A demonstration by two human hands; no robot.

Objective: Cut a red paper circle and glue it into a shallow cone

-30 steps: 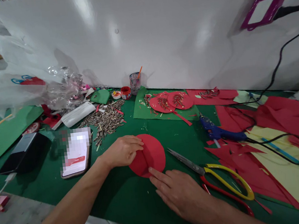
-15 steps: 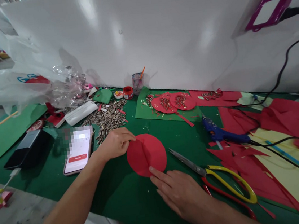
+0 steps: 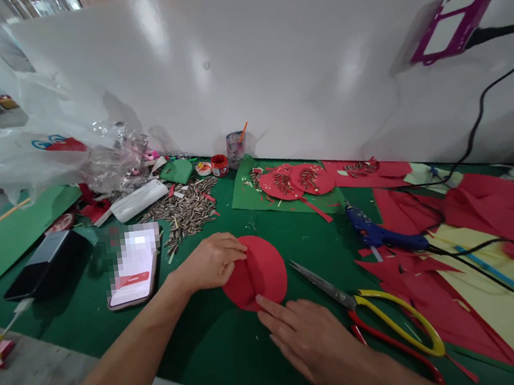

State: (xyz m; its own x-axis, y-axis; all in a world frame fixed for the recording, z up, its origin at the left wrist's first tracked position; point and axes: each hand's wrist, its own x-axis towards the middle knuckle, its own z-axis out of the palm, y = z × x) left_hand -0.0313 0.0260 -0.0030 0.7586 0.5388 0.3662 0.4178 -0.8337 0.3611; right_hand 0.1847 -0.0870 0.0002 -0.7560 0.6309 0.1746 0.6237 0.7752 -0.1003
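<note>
Before us, a smooth round disc of red paper (image 3: 267, 272) lies on the green-topped table (image 3: 219, 341), between our two hands; being circular, it has no longer axis, but a dark crease line across it runs from the far side to the near edge, leaning only slightly. Our left hand (image 3: 213, 261) is curled, its fingers gathered together with the tips at the disc's far left part, by the upper end of the crease; we cannot tell whether they pinch the paper. Our right hand (image 3: 309, 336) lies low with fingers extended and close together, the index fingertip touching the near edge where the crease ends. Just right of the disc, metal scissors with yellow and red looped handles (image 3: 347, 298) point their slim blades away and to the left, towards the paper. Beyond our left hand spreads a loose heap of striped, slender seeds (image 3: 188, 210). Farther back, on a flat green sheet (image 3: 242, 195), two overlapping red paper circles (image 3: 272, 187) bear seeds set in branching, leaf-like patterns. A blue plastic glue gun (image 3: 387, 237) rests near jagged red paper scraps (image 3: 418, 285).
</note>
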